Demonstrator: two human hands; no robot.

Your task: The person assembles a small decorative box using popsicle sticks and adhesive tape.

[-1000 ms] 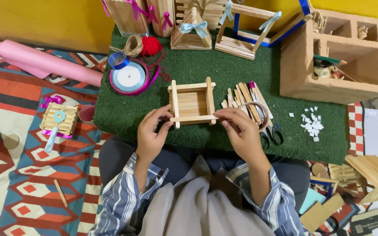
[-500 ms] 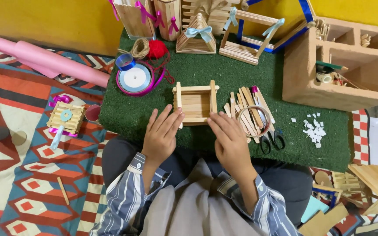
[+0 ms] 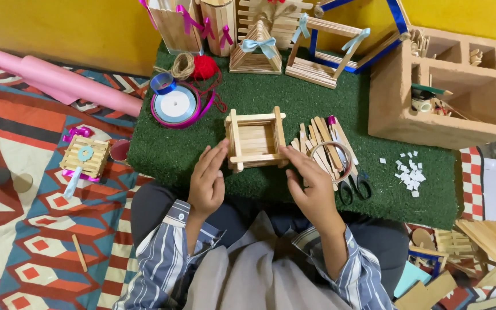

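A small square box of wooden craft sticks (image 3: pixel 255 139) rests on the green turf mat (image 3: pixel 294 97). My left hand (image 3: pixel 208 181) has its fingertips against the box's near left corner. On the other side, my right hand (image 3: pixel 311 183) touches the near right corner with its fingers. Both hands press the box from the sides. To the right of the box lies a heap of loose craft sticks (image 3: pixel 320 140) with a ring of tape (image 3: pixel 329 161) on top.
Scissors (image 3: pixel 354 186) and white paper bits (image 3: pixel 407 171) lie on the mat's right. Ribbon spools (image 3: pixel 176 103), red yarn (image 3: pixel 205 67) and stick-built houses (image 3: pixel 259 49) stand at the back. A hollow brick-coloured block (image 3: pixel 437 86) sits far right, pink rolls (image 3: pixel 58 80) on the rug.
Both hands have shifted slightly up and closed in on the box's near corners. The box stays on the mat.
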